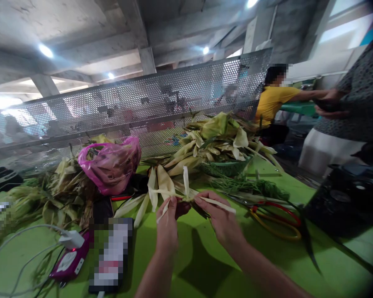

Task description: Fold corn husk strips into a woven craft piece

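Observation:
Above the green table, my left hand (169,217) pinches pale corn husk strips (185,181) between thumb and fingers. Close beside it, my right hand (216,213) is closed on the same bundle, thumb on top. The strips cross between the two hands; one points up and another sticks out to the right over my right fingers. Part of the bundle is hidden by my fingers. Loose corn husks (165,182) lie just behind my hands.
A basket (225,167) heaped with husks stands behind. Scissors with red and yellow handles (275,221) lie at right. A pink plastic bag (110,165), a phone (113,252) and a purple power strip (71,256) are at left. Two people are at the far right.

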`<state>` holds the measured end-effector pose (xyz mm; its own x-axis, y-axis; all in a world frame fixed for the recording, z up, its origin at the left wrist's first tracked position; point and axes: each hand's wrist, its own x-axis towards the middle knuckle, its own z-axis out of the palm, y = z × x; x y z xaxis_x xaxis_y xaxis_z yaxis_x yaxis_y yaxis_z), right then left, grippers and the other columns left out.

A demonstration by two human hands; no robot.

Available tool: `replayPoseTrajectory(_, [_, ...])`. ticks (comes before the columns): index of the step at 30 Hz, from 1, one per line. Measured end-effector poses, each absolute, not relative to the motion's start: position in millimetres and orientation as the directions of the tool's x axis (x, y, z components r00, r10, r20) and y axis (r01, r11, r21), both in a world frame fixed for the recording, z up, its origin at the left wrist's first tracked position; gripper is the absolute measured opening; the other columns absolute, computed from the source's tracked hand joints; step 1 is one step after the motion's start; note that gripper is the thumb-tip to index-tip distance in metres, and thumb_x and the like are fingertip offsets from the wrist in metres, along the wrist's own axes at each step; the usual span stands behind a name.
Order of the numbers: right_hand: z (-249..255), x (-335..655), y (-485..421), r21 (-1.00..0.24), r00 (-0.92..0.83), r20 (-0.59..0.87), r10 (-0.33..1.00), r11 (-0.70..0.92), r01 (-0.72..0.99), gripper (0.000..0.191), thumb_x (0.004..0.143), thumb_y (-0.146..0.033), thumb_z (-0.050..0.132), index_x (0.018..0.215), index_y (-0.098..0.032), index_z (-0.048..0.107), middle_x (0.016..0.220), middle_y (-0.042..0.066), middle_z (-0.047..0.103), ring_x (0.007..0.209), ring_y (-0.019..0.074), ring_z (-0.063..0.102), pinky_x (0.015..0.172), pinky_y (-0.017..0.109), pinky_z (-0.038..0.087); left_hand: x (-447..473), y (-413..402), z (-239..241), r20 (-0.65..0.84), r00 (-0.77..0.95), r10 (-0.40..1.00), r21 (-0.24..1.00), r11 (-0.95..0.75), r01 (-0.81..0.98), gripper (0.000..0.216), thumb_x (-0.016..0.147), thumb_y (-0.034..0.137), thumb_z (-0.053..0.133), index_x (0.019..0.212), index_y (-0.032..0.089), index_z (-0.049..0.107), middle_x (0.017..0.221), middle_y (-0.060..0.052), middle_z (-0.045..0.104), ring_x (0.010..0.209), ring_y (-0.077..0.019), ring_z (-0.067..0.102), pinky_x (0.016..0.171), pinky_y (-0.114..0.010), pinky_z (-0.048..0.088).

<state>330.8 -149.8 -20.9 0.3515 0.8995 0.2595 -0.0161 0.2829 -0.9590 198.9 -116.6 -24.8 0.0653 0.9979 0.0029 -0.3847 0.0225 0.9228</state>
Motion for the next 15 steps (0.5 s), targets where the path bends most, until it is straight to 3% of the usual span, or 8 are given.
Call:
replayPoseTrajectory(4, [-22.8, 327.4, -143.3, -0.965, 0.325, 0.208, 0.923, 0.249, -0.088, 0.021, 0.076, -0.041, 0.071, 0.073, -0.021, 0.066, 0.072, 0.001, 0.061, 0.071, 0.0185, 0.054, 0.065, 0.029, 0.041, 200.2, -111.6, -28.0, 0.019, 0.103, 0.994, 0.909, 0.026, -0.416, 0.041, 0.079, 0.054, 0.068, 0.089, 0.013, 0.067, 0.083, -0.009, 0.073, 0.081, -0.0225, 0.070, 0.078, -0.034, 0.055])
replayPoseTrajectory(10, [-19.1, 322.4, -145.3, -0.952, 0.268, 0.250, 0.930, 0.287, -0.108, 0.018, 0.075, -0.042, 0.069, 0.074, -0.024, 0.068, 0.078, 0.003, 0.067, 0.079, 0.0235, 0.060, 0.071, 0.034, 0.048, 207.9, -118.4, -34.3, 0.014, 0.188, 0.982, 0.881, 0.077, -0.467, 0.049, 0.068, 0.037, 0.082, 0.110, 0.020, 0.064, 0.112, -0.011, 0.069, 0.105, -0.0253, 0.065, 0.094, -0.038, 0.050])
replayPoseTrajectory(12, [-17.2, 323.3, -147.7, -0.951, 0.297, 0.268, 0.916, 0.301, -0.070, 0.018, 0.075, -0.042, 0.070, 0.074, -0.024, 0.068, 0.078, 0.003, 0.067, 0.079, 0.0236, 0.060, 0.071, 0.034, 0.048, 207.8, -120.4, -34.0, -0.016, 0.152, 0.988, 0.868, 0.089, -0.489, 0.050, 0.066, 0.035, 0.084, 0.110, 0.021, 0.064, 0.111, -0.010, 0.070, 0.103, -0.0247, 0.066, 0.094, -0.039, 0.049])
replayPoseTrajectory(15, [-14.8, 325.5, -149.2, -0.960, 0.314, 0.262, 0.912, 0.280, -0.011, 0.016, 0.075, -0.040, 0.068, 0.072, -0.024, 0.067, 0.073, 0.002, 0.064, 0.074, 0.0221, 0.057, 0.068, 0.032, 0.045, 205.1, -119.1, -31.3, 0.000, 0.152, 0.988, 0.882, 0.072, -0.466, 0.037, 0.066, 0.035, 0.083, 0.096, 0.020, 0.066, 0.092, -0.005, 0.071, 0.085, -0.0203, 0.067, 0.083, -0.034, 0.051])
